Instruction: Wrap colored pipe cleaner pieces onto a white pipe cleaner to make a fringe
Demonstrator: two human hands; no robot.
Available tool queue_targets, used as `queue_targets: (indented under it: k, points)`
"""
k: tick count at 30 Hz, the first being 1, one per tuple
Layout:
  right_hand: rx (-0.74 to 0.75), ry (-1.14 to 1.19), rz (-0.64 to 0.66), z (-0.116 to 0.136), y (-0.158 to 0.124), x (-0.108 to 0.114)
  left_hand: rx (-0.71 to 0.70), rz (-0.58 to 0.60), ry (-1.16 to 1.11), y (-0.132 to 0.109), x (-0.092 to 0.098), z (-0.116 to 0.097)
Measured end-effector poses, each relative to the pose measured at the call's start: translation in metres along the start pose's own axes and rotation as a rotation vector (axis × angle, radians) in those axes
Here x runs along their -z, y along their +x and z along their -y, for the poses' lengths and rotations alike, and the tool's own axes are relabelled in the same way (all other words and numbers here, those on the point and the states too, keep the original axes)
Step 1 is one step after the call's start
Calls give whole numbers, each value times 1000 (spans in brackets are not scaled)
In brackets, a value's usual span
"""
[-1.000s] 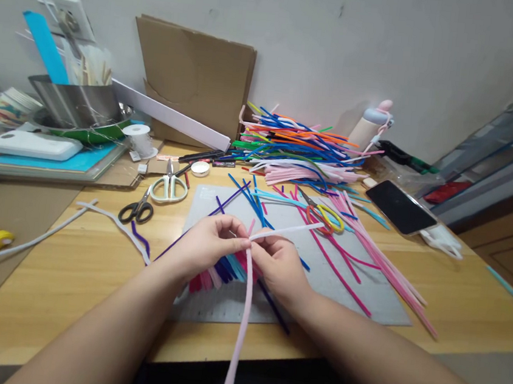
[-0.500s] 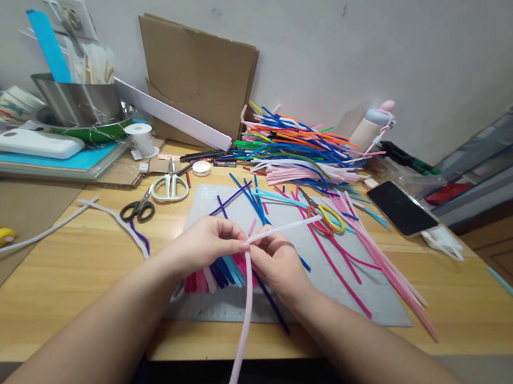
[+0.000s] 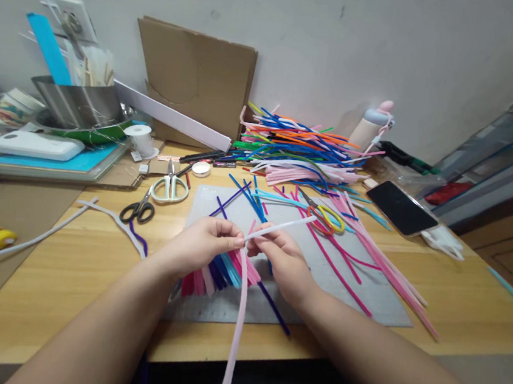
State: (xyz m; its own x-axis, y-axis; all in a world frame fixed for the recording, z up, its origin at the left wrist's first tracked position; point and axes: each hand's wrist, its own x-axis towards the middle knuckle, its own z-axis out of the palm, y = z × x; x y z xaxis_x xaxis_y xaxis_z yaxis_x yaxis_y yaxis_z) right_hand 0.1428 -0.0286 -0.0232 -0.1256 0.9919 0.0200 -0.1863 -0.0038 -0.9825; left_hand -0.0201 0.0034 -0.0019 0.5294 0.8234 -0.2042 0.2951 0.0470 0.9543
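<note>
Pale pink stem [image 3: 238, 318] over the near edge of a yellow-brown wood-grained surface [image 3: 62, 251], banded bundle [image 3: 219, 275] of crimson, pink, navy and light blue, grey mat [image 3: 386, 306], multicoloured stem pile [image 3: 302, 143] toward the far edge, red-and-yellow-handled scissors [image 3: 313, 210], black phone screen [image 3: 401, 207] near the right edge.

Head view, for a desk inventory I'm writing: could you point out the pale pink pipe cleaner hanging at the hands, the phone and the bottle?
Pale pink pipe cleaner [image 3: 241, 309]: head view, hanging length.
Phone [image 3: 401, 208]: head view, dark screen.
Bottle [image 3: 364, 130]: head view, pale body.

Wooden table [image 3: 65, 269], grey mat [image 3: 325, 278], white-handled scissors [image 3: 169, 198], black-handled scissors [image 3: 138, 211], dark-screened phone [image 3: 401, 208], heap of coloured fuzzy stems [image 3: 307, 145]
</note>
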Motion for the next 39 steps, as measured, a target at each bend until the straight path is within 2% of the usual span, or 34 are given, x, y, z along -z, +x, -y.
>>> queue_targets:
  k: [3,8,12,14,16,19,23,26,29,32,35,39]
  points:
    - [-13,-69,-6,0,0,1,-1,-47,11,0,-1,-1]
    - [94,-316,43,2,-4,8,-5,-178,108,0,0,-7]
    - [-111,-465,210,-3,-6,9,-31,-400,273,1,0,-10]
    - [-241,-416,285,-5,-6,6,-46,-488,340,1,1,-9]
    - [-343,-300,327,-2,-5,3,-46,-524,375,2,2,-8]
    - [-396,-142,340,9,-1,8,-18,-529,371,2,5,-8]
    - [-365,-117,427,27,9,32,20,-454,204,2,8,-8]
    - [-400,-246,568,34,15,53,40,-394,112,2,10,-7]
    - [-464,-433,785,39,18,68,46,-397,141,3,11,-6]
    - [-357,-729,889,45,19,73,33,-416,292,4,11,-6]
    - [-187,-948,830,52,19,68,-13,-387,434,6,11,-5]
    - [-100,-878,579,43,24,45,-46,-353,508,8,10,-3]
